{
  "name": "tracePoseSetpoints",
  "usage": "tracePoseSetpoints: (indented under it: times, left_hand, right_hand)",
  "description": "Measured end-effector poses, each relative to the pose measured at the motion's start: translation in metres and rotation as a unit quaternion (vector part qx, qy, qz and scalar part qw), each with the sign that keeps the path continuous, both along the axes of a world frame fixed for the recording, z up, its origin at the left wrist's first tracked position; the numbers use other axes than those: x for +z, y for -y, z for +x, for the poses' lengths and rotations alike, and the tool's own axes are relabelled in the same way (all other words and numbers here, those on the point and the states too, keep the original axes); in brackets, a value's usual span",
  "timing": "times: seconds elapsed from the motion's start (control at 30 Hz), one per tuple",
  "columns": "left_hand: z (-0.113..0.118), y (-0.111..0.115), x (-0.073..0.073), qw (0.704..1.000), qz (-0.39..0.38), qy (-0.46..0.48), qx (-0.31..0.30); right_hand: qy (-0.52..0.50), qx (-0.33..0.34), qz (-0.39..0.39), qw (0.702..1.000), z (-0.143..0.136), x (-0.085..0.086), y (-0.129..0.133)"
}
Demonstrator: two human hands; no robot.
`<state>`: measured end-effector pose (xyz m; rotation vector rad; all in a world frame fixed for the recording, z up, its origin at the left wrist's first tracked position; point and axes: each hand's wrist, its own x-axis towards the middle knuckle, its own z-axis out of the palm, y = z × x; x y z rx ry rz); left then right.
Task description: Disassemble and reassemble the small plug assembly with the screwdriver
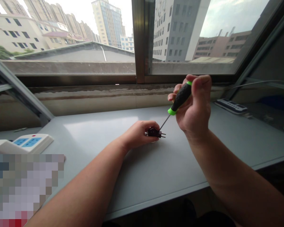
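Note:
In the middle of the table [90, 176], my left hand [139, 134] is closed around a dark two-pin plug [153, 132]. The plug's metal pins point to the right. My right hand [196, 104] is wrapped round the black and green handle of a screwdriver [181, 97], held above and to the right of the plug. The thin shaft slants down to the left, and its tip meets the top of the plug near the pins. Whether the tip sits in a screw is too small to tell.
At the left edge lies a white power strip [36, 142] with blue socket faces. Another power strip [230, 106] in white and dark grey lies at the back right. A window frame [142, 44] rises behind the table. The lower left corner is pixelated.

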<state>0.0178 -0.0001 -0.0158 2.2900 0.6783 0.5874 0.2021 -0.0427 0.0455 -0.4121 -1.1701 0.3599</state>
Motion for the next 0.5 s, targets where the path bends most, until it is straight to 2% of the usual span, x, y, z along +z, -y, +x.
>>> tracePoseSetpoints:
  times: [0.1,0.17,0.3,0.37,0.43,0.5]
  left_hand:
    - [0.0,0.0,0.001,1.0,0.0,0.0,-0.002]
    - [0.0,0.0,0.001,1.0,0.0,0.0,-0.001]
    - [0.0,0.001,0.001,1.0,-0.005,-0.001,0.002]
    - [0.0,0.001,0.001,1.0,-0.005,-0.002,0.005]
    - [0.0,0.001,0.001,1.0,-0.004,-0.003,0.004]
    - [0.0,0.001,0.002,1.0,-0.001,-0.004,0.0]
  right_hand:
    - [0.051,0.057,-0.017,0.997,0.005,0.002,0.003]
    - [0.081,0.052,-0.021,0.995,0.005,0.003,0.006]
    - [0.074,-0.101,0.016,0.992,0.0,0.004,0.011]
    - [0.079,-0.13,0.005,0.988,-0.002,0.003,0.013]
    - [0.076,-0.088,-0.015,0.993,-0.005,0.002,0.014]
    - [0.069,-0.007,-0.028,0.997,-0.008,0.002,0.013]
